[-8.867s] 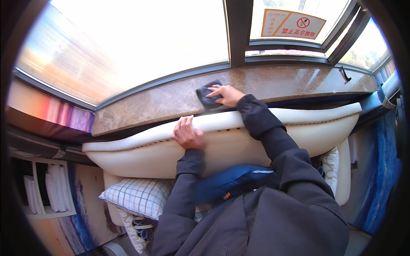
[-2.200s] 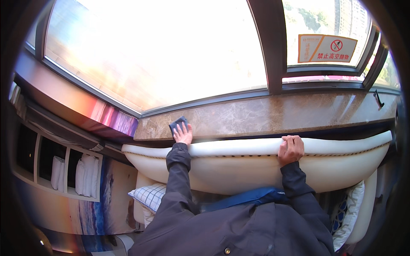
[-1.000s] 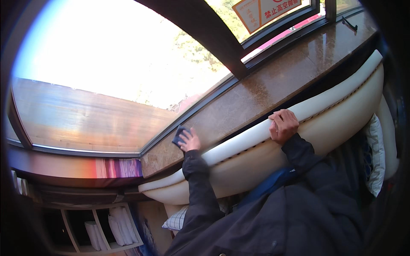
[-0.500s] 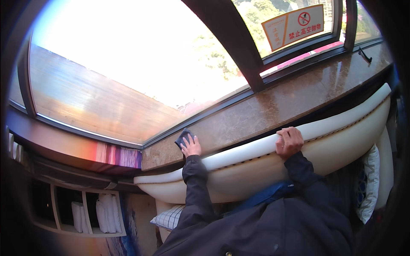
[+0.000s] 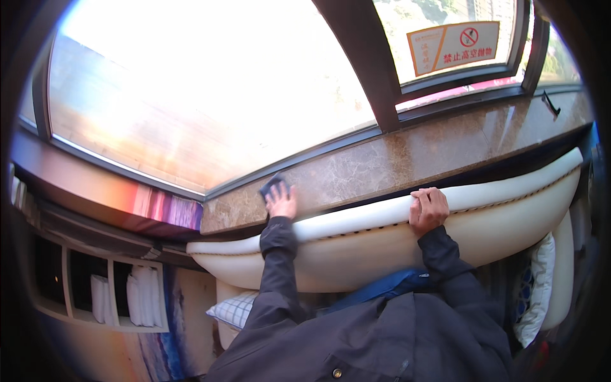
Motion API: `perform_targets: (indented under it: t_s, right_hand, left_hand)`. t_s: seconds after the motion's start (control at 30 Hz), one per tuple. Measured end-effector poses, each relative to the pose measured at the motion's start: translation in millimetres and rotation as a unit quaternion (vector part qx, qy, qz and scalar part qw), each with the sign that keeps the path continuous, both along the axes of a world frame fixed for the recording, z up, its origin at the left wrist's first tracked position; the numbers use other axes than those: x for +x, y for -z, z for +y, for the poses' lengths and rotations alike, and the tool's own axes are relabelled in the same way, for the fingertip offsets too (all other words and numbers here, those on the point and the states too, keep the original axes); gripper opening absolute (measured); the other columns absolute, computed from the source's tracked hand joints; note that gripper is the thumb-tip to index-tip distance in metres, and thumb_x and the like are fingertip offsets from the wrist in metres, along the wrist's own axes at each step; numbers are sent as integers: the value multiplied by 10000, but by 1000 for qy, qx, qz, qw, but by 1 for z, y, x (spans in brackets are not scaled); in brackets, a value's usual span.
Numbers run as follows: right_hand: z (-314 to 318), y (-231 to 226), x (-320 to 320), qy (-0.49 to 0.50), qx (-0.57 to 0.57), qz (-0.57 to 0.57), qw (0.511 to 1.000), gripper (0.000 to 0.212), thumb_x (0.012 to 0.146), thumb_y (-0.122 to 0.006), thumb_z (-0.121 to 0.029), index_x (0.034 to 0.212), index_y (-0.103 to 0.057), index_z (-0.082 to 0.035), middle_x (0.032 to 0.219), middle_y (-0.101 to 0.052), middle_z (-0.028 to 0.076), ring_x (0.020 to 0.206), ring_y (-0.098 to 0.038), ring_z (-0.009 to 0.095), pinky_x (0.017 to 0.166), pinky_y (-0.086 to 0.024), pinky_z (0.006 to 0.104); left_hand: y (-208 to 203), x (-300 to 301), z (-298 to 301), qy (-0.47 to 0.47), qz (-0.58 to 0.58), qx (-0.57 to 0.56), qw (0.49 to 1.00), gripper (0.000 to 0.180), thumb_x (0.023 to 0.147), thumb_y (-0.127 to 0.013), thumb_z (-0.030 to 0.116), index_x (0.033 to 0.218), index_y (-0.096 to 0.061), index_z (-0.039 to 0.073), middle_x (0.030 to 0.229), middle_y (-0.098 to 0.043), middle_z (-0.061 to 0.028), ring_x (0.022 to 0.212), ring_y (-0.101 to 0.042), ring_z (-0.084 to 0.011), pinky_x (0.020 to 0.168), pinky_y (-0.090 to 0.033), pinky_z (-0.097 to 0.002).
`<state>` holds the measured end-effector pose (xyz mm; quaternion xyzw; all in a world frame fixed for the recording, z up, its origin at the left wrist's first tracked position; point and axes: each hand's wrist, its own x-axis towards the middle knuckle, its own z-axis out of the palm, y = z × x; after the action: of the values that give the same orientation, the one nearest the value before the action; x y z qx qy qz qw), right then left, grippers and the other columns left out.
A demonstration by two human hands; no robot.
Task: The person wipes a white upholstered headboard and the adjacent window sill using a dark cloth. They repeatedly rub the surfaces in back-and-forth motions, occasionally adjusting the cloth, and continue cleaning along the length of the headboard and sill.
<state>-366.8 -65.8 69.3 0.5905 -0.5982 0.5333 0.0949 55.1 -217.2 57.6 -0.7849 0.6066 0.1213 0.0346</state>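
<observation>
My left hand (image 5: pixel 281 200) presses a small dark cloth (image 5: pixel 272 184) onto the brown marble windowsill (image 5: pixel 347 159), near the sill's left end. Its fingers lie over the cloth, somewhat smeared by motion. The sleeve crosses the top of a cream sofa back (image 5: pixel 356 251) with a dark stitched seam. Farther right, my right hand (image 5: pixel 429 211) is curled over the sofa's upper edge and grips it. Part of the cloth is hidden beneath the left fingers.
A bright, dark-framed window (image 5: pixel 210 95) rises behind the sill. A warning sign (image 5: pixel 453 48) is on the right pane, with a black handle (image 5: pixel 551 105) near the sill. Cushions, including a checked one (image 5: pixel 233 309), lie on the sofa. Shelves with white rolled textiles (image 5: pixel 144 296) stand lower left.
The whole view has shifted a little. My left hand and the cloth have slid slightly along the sill, away from its left corner. My right hand keeps its hold on the sofa back.
</observation>
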Motion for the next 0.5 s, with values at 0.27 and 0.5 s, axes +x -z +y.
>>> perform_targets:
  t_s: [0.27,0.5]
  right_hand:
    - [2,7,-2,0,12,5,1000,126,795,-594,-134,853,-681,-64,862,-603,107,827,-628,315,784,-520,426]
    - [3,0,-2,-2,6,0,1000,96,794,-608,-134,837,-670,-75,828,-585,104,802,-616,311,760,-518,419]
  left_hand:
    - [26,-13,34,321,-91,-52,941,637,1085,-350,473,1637,-201,192,1678,-166,-263,1509,-135,-572,1226,-151,-606]
    - [13,-47,18,349,-13,29,936,561,1106,-239,318,1640,-88,238,1681,-118,-263,1502,-111,-593,1197,-149,-678]
